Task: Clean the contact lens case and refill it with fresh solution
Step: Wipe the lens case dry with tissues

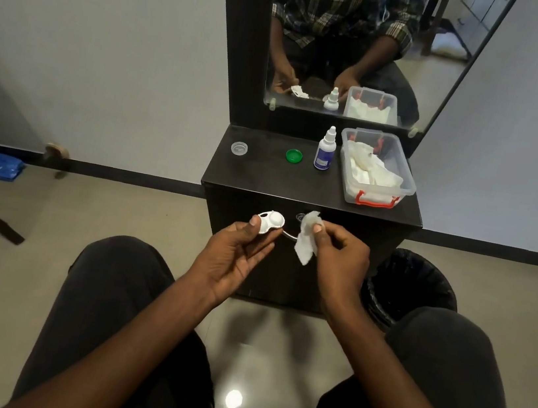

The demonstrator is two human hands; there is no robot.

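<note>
Below the dresser top point(264, 175), left hand point(236, 251) pinches the lens case point(270, 223), its long axis level, wells up; right hand point(341, 248), just beside, pinches the tissue point(305, 240) — apart, not touching.

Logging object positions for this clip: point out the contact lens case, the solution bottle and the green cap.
contact lens case point(270, 222), head view, on its white round well.
solution bottle point(323, 154), head view, on the labelled body.
green cap point(294, 156), head view, on its top face.
</note>
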